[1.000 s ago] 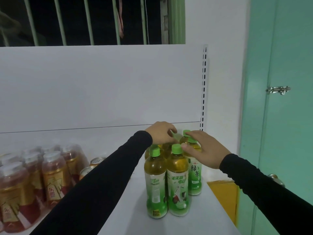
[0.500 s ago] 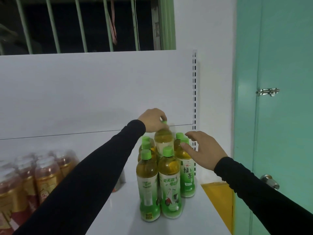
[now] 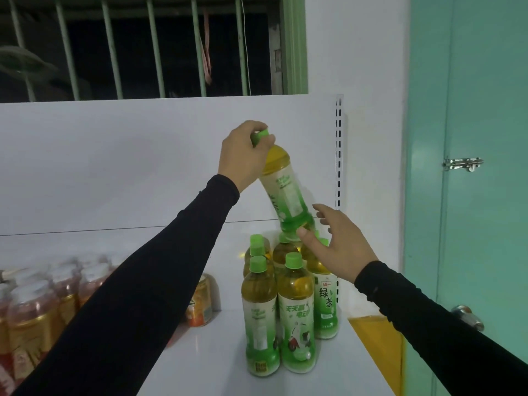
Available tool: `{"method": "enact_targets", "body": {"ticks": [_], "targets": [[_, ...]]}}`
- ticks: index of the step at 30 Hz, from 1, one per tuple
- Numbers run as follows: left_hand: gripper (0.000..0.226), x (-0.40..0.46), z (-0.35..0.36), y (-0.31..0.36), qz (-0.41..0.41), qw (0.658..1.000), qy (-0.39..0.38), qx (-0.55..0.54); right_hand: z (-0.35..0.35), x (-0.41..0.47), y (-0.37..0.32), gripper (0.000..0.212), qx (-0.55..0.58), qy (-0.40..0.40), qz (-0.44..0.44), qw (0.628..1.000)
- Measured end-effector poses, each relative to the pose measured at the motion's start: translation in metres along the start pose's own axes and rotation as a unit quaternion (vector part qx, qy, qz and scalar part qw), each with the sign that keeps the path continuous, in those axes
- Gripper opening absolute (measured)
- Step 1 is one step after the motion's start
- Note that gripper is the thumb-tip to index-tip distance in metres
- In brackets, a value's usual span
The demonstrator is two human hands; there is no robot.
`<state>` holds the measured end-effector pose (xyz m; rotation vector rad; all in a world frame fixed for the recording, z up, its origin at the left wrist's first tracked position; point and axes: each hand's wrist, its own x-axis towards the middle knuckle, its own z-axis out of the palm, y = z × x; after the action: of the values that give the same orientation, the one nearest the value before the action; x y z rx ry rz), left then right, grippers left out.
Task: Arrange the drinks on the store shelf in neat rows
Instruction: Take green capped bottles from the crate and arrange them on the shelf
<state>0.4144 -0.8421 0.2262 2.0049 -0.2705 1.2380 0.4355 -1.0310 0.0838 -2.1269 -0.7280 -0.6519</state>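
Above the shelf [image 3: 328, 375] and its cluster of bottles [image 3: 288, 304], my left hand [image 3: 243, 155] pinches a tilted bottle [image 3: 285, 192] by its cap for clearance, while my spread right hand [image 3: 340, 247] steadies its base.

绿茶 is being shown on the right front bottle's label [image 3: 325, 301]; 天天 is being shown on the middle front bottle's label [image 3: 295, 312].

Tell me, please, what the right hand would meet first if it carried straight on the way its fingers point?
Most likely the lower end of the lifted green tea bottle, which the left hand holds tilted by its cap. The right hand is open just below and beside it; depth is unclear, so contact cannot be judged.
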Motion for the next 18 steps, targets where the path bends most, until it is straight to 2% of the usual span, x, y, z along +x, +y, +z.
{"method": "enact_targets", "body": {"ticks": [4,7,11,14,18], "targets": [[0.016,0.001,-0.006,0.007,-0.029,0.994,0.004,-0.101,-0.003,0.001,-0.011,0.078,0.027,0.033,-0.011,0.999],[0.012,-0.002,-0.004,0.014,-0.047,0.987,-0.019,-0.151,-0.007,-0.003,-0.022,0.062,0.080,0.053,-0.002,0.995],[0.029,-0.011,-0.006,0.020,-0.075,0.976,-0.048,-0.197,-0.009,-0.015,-0.027,0.045,0.182,0.049,0.027,0.982],[0.019,-0.025,-0.010,0.022,-0.107,0.958,-0.090,-0.250,-0.006,-0.023,-0.027,0.045,0.324,0.000,0.062,0.944],[0.018,-0.050,-0.007,0.008,-0.197,0.910,-0.170,-0.324,-0.005,-0.030,-0.033,0.044,0.492,-0.087,0.117,0.858]]}}
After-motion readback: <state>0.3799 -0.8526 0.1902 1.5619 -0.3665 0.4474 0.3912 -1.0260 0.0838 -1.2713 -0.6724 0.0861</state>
